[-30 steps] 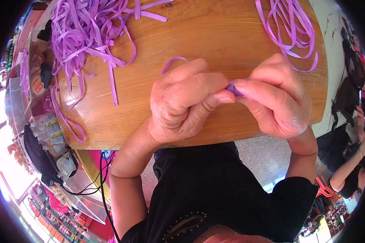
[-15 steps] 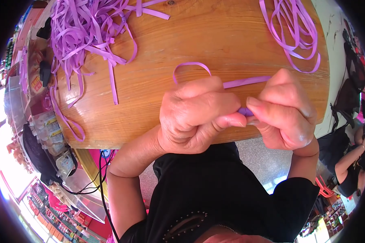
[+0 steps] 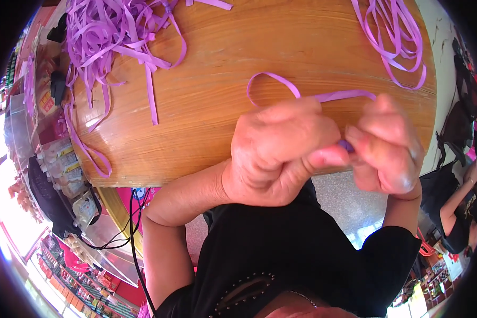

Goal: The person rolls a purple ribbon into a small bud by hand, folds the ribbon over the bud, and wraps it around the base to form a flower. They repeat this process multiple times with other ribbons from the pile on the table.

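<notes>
Both of my hands are pinched together above the near edge of the wooden table. My left hand point(image 3: 286, 153) and my right hand point(image 3: 387, 148) grip a purple ribbon point(image 3: 347, 96) between them. A small darker purple bit, perhaps a knot, shows between the thumbs and fingers; its exact form is hidden. Behind my left hand the ribbon makes a loop, then runs across to my right hand. At the table's far left lies a tangled heap of purple ribbons point(image 3: 103, 42). A looser bundle of long ribbon loops point(image 3: 403, 40) rests at the far right.
The brown wooden table point(image 3: 206, 127) has a curved right side beside a pale surface. Ribbon ends hang toward its left edge. Black cables point(image 3: 132, 222) run down on the left, near a black mesh bag point(image 3: 47, 196). Another person's arm point(image 3: 456, 199) shows at the far right.
Both hands have shifted slightly to the right, still pinching the ribbon close together. The ribbon's loop has moved right with them. The heap and the bundle appear a little higher in the view.
</notes>
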`<action>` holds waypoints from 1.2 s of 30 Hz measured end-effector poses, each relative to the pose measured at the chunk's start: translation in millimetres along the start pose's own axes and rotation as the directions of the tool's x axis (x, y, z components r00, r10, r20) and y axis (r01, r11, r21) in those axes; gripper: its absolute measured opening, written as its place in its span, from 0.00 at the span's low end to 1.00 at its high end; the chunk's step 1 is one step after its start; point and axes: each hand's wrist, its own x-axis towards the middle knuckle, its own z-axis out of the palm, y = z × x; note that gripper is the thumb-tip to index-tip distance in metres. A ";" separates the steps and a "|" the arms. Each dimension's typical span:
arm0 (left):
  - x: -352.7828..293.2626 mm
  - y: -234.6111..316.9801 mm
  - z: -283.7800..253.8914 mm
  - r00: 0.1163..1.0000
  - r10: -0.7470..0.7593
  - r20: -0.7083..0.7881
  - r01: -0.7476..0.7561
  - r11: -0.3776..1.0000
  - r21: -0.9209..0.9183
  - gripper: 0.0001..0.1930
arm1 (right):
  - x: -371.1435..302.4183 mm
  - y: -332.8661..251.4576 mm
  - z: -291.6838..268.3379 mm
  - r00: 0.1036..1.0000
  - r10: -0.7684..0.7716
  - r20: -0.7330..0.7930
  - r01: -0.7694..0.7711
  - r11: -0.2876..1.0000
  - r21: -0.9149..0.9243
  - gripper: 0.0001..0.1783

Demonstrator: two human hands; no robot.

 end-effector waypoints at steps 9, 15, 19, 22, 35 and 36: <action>0.8 -2.9 5.2 0.919 -0.344 -0.194 0.221 0.855 -0.469 0.08 | 15.3 12.7 -0.2 0.953 0.260 0.153 -0.290 0.930 0.224 0.30; 0.5 -5.9 2.5 0.911 -0.378 -0.166 0.264 0.843 -0.469 0.08 | 13.1 9.0 -0.4 0.934 0.348 0.080 -0.356 0.893 0.276 0.31; -1.9 -11.1 0.3 0.917 -0.383 -0.110 0.310 0.860 -0.406 0.09 | 18.4 11.6 -5.0 0.969 0.240 0.054 -0.245 0.959 0.140 0.23; 1.7 -10.7 6.2 0.922 -0.350 -0.167 0.262 0.880 -0.397 0.07 | 17.7 18.5 -6.3 0.994 0.100 0.037 -0.101 0.993 0.054 0.16; 4.2 -11.5 -2.6 0.986 -0.140 -0.094 0.136 0.990 -0.045 0.04 | 17.0 13.4 -8.4 0.993 0.118 -0.029 -0.116 0.990 0.075 0.13; 3.6 -11.8 0.5 0.968 -0.213 -0.130 0.177 0.953 -0.244 0.04 | 17.3 13.1 -8.7 0.993 0.112 -0.039 -0.108 0.990 0.091 0.13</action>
